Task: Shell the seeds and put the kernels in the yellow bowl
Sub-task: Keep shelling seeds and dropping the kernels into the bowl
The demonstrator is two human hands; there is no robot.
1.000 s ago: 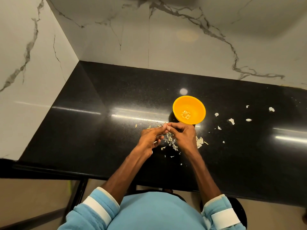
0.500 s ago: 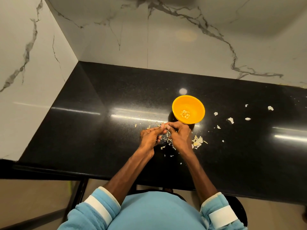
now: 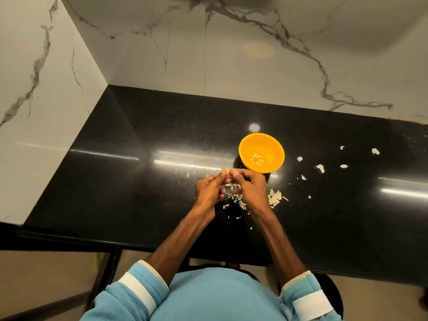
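The yellow bowl [image 3: 275, 147] stands on the black counter with several pale kernels [image 3: 257, 158] at its bottom. Just in front of it, my left hand [image 3: 209, 189] and my right hand [image 3: 250, 187] meet fingertip to fingertip and pinch one small pale seed [image 3: 228, 171] between them. The seed is mostly hidden by the fingers. Broken shell pieces [image 3: 236, 200] lie under and between my hands, and a small heap of shells [image 3: 275, 197] sits to the right of my right hand.
More shell scraps [image 3: 320, 168] are scattered on the black counter [image 3: 139, 181] to the right of the bowl. White marble walls close the back and left. The counter's front edge is near my body.
Both hands have stayed together in front of the bowl, working the seed with small finger movements. The bowl has not moved.
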